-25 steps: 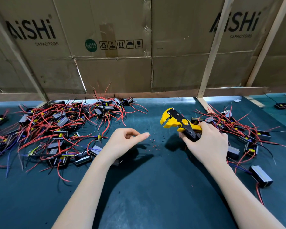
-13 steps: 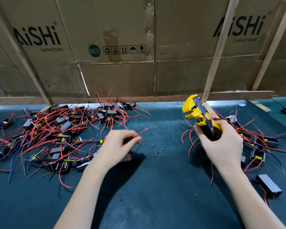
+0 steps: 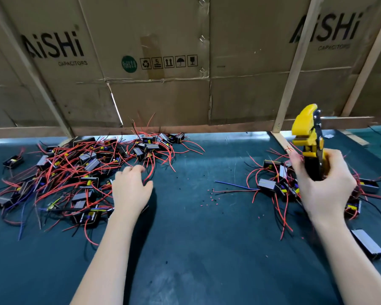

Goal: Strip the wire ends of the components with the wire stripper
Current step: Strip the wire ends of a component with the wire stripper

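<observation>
The left hand [image 3: 131, 190] reaches open-fingered into the unstripped components [image 3: 75, 172] (fetching step); the right hand [image 3: 323, 183] grips the wire stripper [image 3: 309, 137]. Next: pick one.

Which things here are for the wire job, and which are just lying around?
For the job:
wire stripper, gripped upright by the right hand
left pile of wired parts, where the left hand reaches
right pile

Just lying about:
cardboard boxes
wooden slats
insulation bits on the mat
</observation>
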